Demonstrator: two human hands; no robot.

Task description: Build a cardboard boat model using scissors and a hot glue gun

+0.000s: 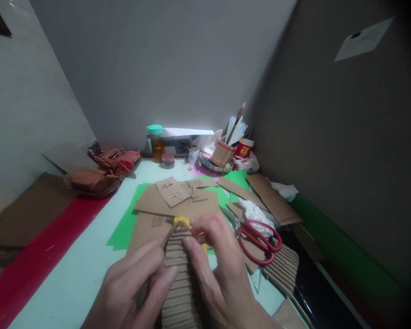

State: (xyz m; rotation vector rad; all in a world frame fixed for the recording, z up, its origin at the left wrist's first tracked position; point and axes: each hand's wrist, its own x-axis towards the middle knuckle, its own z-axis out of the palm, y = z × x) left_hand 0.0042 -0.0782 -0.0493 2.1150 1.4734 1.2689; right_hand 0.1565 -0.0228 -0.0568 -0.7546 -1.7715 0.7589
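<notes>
Both your hands are at 6 o'clock, low in view; left hand (137, 283) pinches the left edge of the corrugated cardboard strip (180, 292), fingers together on it; right hand (219, 269) is clamped on the strip's top right, near the yellow tool (182, 222) at the top end; whether it grips that tool or only the cardboard, I cannot tell.

For the step in hand, my read: keep the strip flat on the surface (71, 274); hold close to the top end so the flutes don't buckle; press along the ribs, not across; keep your left fingertips clear of the yellow tool's tip.

The strip: brown, single-face corrugated, ribs running crosswise; long, narrow, its top end rounded or bent over; the lower end runs out of frame; it lies over the flat cardboard sheet (147, 228), which sits on the green paper (123, 228).

Around it: red-handled scissors (256, 240) at 3 o'clock, just beside your right hand; cardboard pieces with cross slits (171, 191) at 12 o'clock; another ribbed piece (282, 272) at 4 o'clock; pen holder (222, 153) and teal-capped bottle (156, 142) further out at 12.
</notes>
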